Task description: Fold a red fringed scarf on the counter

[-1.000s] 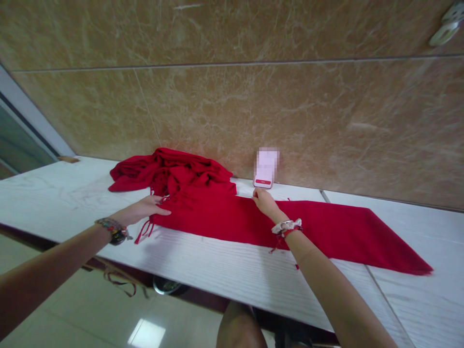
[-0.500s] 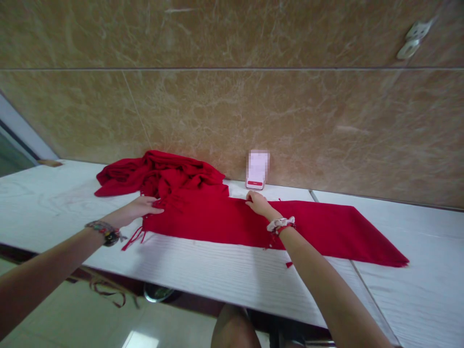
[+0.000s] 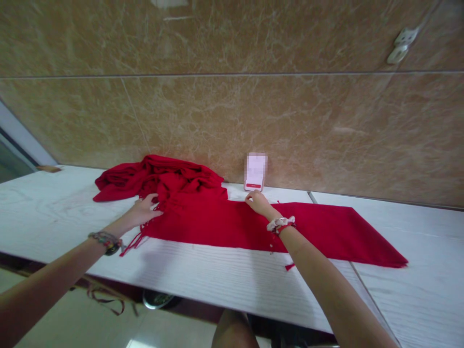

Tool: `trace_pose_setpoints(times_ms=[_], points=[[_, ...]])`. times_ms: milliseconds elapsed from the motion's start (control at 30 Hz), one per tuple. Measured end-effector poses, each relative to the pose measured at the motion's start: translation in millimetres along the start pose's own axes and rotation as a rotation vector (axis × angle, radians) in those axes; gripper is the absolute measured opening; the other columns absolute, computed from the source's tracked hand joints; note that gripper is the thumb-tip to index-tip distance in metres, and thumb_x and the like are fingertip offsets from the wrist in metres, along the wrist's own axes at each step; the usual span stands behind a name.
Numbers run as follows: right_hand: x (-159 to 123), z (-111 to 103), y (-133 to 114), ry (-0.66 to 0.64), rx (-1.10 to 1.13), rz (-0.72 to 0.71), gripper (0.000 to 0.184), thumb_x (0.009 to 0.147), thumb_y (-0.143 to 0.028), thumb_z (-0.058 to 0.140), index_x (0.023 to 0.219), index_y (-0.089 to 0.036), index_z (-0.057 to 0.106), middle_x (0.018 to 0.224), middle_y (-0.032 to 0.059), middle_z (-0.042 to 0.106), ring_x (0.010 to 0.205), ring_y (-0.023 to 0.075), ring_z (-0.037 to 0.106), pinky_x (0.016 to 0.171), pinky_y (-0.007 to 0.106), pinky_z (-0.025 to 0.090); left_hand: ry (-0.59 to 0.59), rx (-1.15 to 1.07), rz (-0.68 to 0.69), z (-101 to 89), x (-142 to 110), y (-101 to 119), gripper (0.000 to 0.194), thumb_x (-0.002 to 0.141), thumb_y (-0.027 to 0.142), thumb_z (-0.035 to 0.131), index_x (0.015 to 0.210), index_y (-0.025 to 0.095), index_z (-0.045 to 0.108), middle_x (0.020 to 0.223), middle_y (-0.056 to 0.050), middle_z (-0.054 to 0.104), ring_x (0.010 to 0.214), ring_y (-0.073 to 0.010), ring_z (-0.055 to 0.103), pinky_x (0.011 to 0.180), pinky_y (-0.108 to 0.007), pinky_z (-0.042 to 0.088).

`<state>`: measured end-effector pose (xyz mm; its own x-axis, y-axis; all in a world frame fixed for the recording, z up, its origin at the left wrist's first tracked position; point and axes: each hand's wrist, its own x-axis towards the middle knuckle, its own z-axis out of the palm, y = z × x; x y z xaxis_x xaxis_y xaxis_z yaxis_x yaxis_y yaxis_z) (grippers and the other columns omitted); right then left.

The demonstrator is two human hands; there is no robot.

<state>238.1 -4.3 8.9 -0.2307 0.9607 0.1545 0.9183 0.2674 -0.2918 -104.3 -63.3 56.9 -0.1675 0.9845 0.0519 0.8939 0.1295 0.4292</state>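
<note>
A long red scarf [image 3: 210,222] lies stretched along the white tabletop, its fringe trailing at the left end. Over that fringed end is my left hand [image 3: 145,210], thumb and fingers spread apart against the cloth. My right hand [image 3: 258,202] is at the scarf's far edge near the middle, fingers curled together on the cloth; the fingertips are partly hidden. Crumpled red cloth [image 3: 181,174] is heaped behind the left end, against the wall. To the right, the scarf lies flat and ends in a slanted point.
A phone [image 3: 254,174] leans on the brown marbled wall [image 3: 290,121], just behind my right hand. Wall sockets [image 3: 402,46] are at upper right. Below the front edge of the white table [image 3: 217,270], a metal bowl [image 3: 155,299] and a strap [image 3: 105,302] show.
My left thumb and fingers have spread wider over the fringed end. My right hand stays at the far edge of the scarf. The whole view has shifted slightly.
</note>
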Motion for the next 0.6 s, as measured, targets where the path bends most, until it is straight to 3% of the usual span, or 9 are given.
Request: trace_pose_setpoints(times_ms=[100, 167, 267, 333, 467, 600], points=[[-9, 6, -6, 0.085, -0.016, -0.044, 0.033, 0.082, -0.013, 0.046, 0.113, -0.01, 0.057, 0.12, 0.0159, 0.052, 0.11, 0.0208, 0.049, 0.09, 0.03, 0.039, 0.235, 0.348, 0.13, 20.5, -7, 31, 0.057, 0.074, 0.024, 0.052, 0.129, 0.014, 0.04, 0.133, -0.021, 0.039, 0.12, -0.037, 0.039, 0.095, -0.06, 0.027], [-17, 11, -15, 0.105, -0.023, -0.14, 0.037, 0.083, -0.015, 0.045, 0.12, -0.011, 0.052, 0.126, 0.0162, 0.048, 0.117, 0.0208, 0.043, 0.097, 0.034, 0.035, 0.256, 0.425, 0.344, 41.7, -12, 55, 0.05, 0.076, 0.018, 0.047, 0.126, 0.016, 0.045, 0.138, -0.018, 0.034, 0.129, -0.0354, 0.027, 0.1, -0.058, 0.023], [-26, 19, -31, 0.02, -0.036, -0.294, 0.044, 0.085, -0.02, 0.045, 0.129, -0.013, 0.043, 0.137, 0.0152, 0.039, 0.127, 0.0223, 0.033, 0.102, 0.041, 0.03, 0.149, 0.415, 0.575, 77.3, -11, 87, 0.041, 0.082, 0.016, 0.038, 0.121, 0.012, 0.05, 0.139, -0.016, 0.034, 0.132, -0.0283, 0.024, 0.104, -0.047, 0.025], [-30, 23, -39, -0.056, -0.05, -0.339, 0.046, 0.087, -0.024, 0.041, 0.132, -0.012, 0.037, 0.14, 0.0141, 0.035, 0.13, 0.0231, 0.029, 0.103, 0.044, 0.027, 0.089, 0.376, 0.641, 98.9, -7, 103, 0.042, 0.085, 0.017, 0.033, 0.123, 0.008, 0.048, 0.139, -0.017, 0.035, 0.131, -0.0254, 0.025, 0.105, -0.04, 0.027], [-36, 27, -40, -0.098, -0.054, -0.253, 0.048, 0.09, -0.032, 0.035, 0.133, -0.011, 0.036, 0.141, 0.0139, 0.034, 0.13, 0.0239, 0.028, 0.105, 0.048, 0.024, -0.048, 0.341, 0.667, 127.6, 5, 113, 0.045, 0.088, 0.024, 0.032, 0.129, 0.007, 0.042, 0.14, -0.016, 0.034, 0.132, -0.0255, 0.025, 0.106, -0.041, 0.025], [-40, 27, -32, -0.055, -0.059, -0.11, 0.05, 0.091, -0.034, 0.033, 0.134, -0.009, 0.036, 0.141, 0.015, 0.032, 0.131, 0.026, 0.026, 0.105, 0.051, 0.022, -0.106, 0.363, 0.708, 135.9, 12, 104, 0.048, 0.09, 0.032, 0.027, 0.133, 0.013, 0.037, 0.142, -0.012, 0.03, 0.133, -0.0239, 0.022, 0.105, -0.043, 0.023]])
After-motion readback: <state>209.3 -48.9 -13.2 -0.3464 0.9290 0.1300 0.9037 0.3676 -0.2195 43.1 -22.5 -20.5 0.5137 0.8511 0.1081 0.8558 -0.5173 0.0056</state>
